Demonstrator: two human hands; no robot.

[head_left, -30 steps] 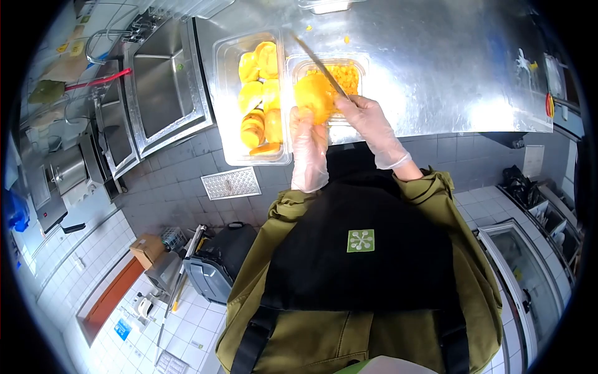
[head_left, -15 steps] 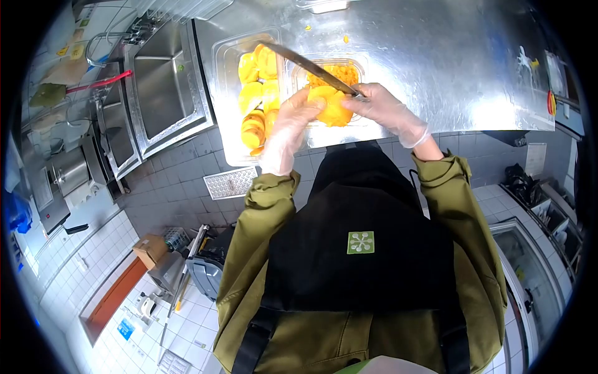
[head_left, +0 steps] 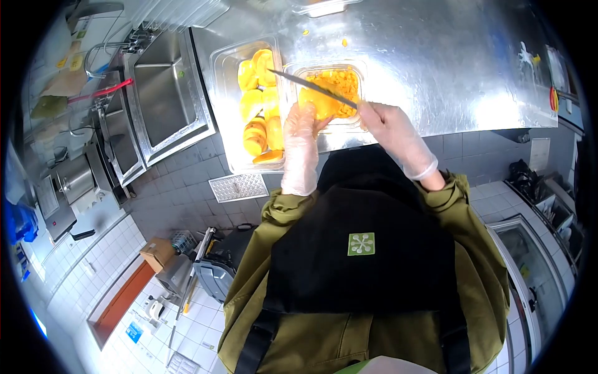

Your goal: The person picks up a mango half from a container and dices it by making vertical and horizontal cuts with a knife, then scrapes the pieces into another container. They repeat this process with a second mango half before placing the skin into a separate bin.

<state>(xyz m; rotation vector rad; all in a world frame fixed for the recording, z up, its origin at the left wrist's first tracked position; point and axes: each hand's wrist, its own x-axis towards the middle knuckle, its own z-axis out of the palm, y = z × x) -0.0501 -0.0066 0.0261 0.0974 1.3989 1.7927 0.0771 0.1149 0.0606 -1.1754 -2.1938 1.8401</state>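
My gloved left hand [head_left: 301, 129] is closed around a yellow-orange piece of mango [head_left: 316, 102], held over the near left part of a clear container of diced mango [head_left: 351, 80]. In my gloved right hand [head_left: 387, 122] is the handle of a long knife [head_left: 311, 86]. Its blade points up and left and lies across the mango in this view, with the tip over the neighbouring tub. That larger clear plastic tub [head_left: 227, 124], on the left, holds several peeled mango pieces [head_left: 252, 103].
Both containers stand at the near edge of a steel worktop [head_left: 436, 68]. Small mango bits [head_left: 344, 43] lie beyond them. A steel sink [head_left: 159, 93] adjoins on the left, and another clear container [head_left: 327, 7] stands at the far edge.
The mango piece has moved up over the diced mango and turned in my left hand. My right hand has shifted slightly right and nearer me, bringing the knife tip lower.
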